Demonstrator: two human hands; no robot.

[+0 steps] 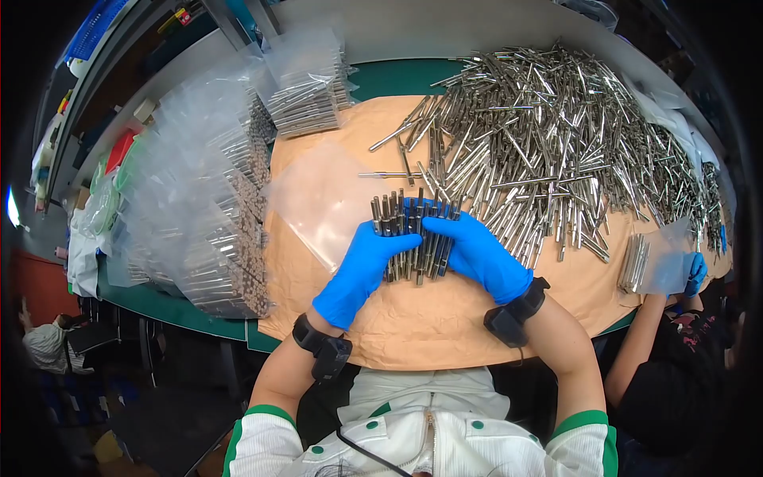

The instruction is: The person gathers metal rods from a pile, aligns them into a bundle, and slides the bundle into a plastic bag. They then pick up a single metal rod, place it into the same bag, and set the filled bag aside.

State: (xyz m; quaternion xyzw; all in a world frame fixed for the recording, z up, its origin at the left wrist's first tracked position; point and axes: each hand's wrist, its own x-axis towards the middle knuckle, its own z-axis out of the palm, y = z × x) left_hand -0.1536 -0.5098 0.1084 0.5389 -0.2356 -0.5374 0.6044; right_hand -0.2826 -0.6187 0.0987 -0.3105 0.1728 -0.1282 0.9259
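Between my two blue-gloved hands stands a bundle of slim metal rods (415, 238), roughly upright with their ends at uneven heights. My left hand (367, 258) wraps the bundle's left side, thumb across the front. From the right, my right hand (481, 250) closes round the same rods, its thumb also in front. A flat, clear plastic bag (322, 207) lies on the brown paper just left of the bundle. Beyond my hands, a large heap of loose metal rods (540, 143) spreads over the paper; a few stray rods lie at its near left edge.
Filled clear bags of rods (207, 199) are stacked along the left, with another bagged bundle (306, 95) at the back. Brown paper (350, 342) covers the green table. At right, a co-worker's gloved hand (695, 273) is beside a bag of rods (636, 262).
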